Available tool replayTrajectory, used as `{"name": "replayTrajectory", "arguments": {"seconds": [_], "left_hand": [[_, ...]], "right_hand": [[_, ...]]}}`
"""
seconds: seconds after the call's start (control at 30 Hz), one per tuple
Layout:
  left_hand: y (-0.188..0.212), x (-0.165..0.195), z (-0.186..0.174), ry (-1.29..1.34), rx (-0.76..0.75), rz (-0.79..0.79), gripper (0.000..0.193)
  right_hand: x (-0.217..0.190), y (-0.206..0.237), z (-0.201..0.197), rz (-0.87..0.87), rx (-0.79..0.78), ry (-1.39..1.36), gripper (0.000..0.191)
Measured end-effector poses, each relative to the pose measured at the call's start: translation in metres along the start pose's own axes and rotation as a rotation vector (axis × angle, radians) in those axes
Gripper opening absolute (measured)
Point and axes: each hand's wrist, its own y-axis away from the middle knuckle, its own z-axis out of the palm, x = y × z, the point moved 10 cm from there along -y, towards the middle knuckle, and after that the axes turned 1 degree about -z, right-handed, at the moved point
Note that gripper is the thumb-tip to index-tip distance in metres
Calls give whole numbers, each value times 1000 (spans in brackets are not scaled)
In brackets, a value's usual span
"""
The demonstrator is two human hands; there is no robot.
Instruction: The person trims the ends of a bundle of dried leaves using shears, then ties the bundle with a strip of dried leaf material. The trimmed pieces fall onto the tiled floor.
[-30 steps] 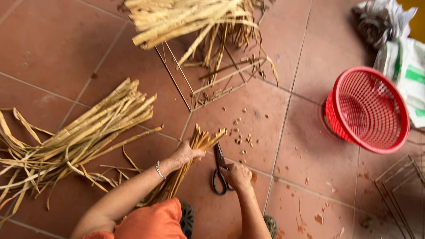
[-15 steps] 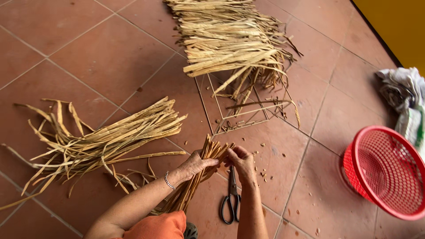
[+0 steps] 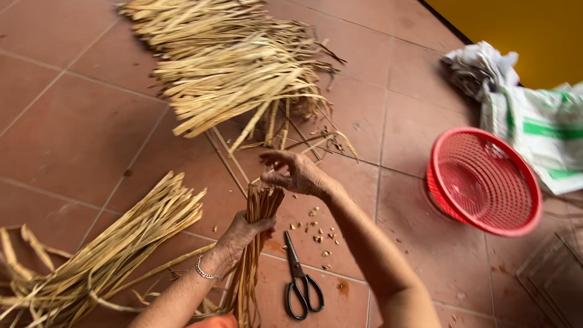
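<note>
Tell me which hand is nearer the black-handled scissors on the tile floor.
Left. The left hand grips the bundle of dried strips just left of the black-handled scissors; the right hand hovers open farther up, above the bundle's top.

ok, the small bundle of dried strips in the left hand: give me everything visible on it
The small bundle of tan dried plant strips is a tight sheaf of thin, flat, fibrous lengths, straw-brown and stiff-looking. It stands nearly upright, leaning slightly, its evenly trimmed top ends level together near the right hand, whose fingers hover spread just above and beside the tips. The left hand wraps around its middle. Its lower end runs out of the bottom of the frame. Black-handled scissors lie on the terracotta floor tiles beside it, not touching.
</note>
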Motion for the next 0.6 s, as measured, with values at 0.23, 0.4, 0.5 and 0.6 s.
{"name": "replayTrajectory", "arguments": {"seconds": [0.23,0.4,0.5,0.6], "left_hand": [[-12,137,57,-50,-258,400,39],[-36,161,58,112,-95,317,23],[-34,154,61,218,-63,272,21],[-32,151,56,218,-29,281,25]], "right_hand": [[33,78,-39,444,160,-608,57],[21,82,1,325,-95,-723,53],[26,79,11,290,-49,-744,39],[32,78,9,244,-9,-733,33]]}}
